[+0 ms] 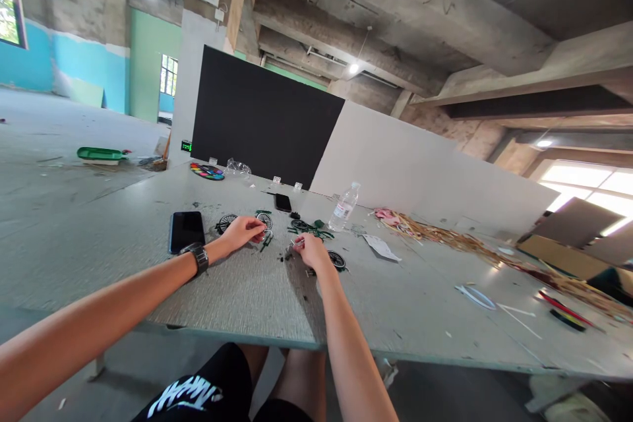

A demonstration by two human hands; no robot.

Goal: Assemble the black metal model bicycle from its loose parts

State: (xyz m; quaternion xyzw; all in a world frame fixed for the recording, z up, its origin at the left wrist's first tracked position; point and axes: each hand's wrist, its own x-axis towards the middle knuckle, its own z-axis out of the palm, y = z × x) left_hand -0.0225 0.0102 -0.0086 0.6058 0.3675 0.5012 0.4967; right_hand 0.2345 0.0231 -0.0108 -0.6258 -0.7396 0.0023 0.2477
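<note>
Your left hand [242, 232] pinches a tiny part beside the near wheel [264, 219]; your right hand [310, 249] pinches another small piece, mid-table. Loose bits lie around them, so a slipped pinch could scatter them off the near edge.

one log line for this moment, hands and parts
left hand: fingers at small wheel | right hand: pinching tiny part, unclear | nearby: green parts, phone, water bottle | surface: table

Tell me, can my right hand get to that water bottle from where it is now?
Probably yes. The right hand rests on the table, and the water bottle stands upright just beyond it to the right, with only small green parts lying low between them.
</note>
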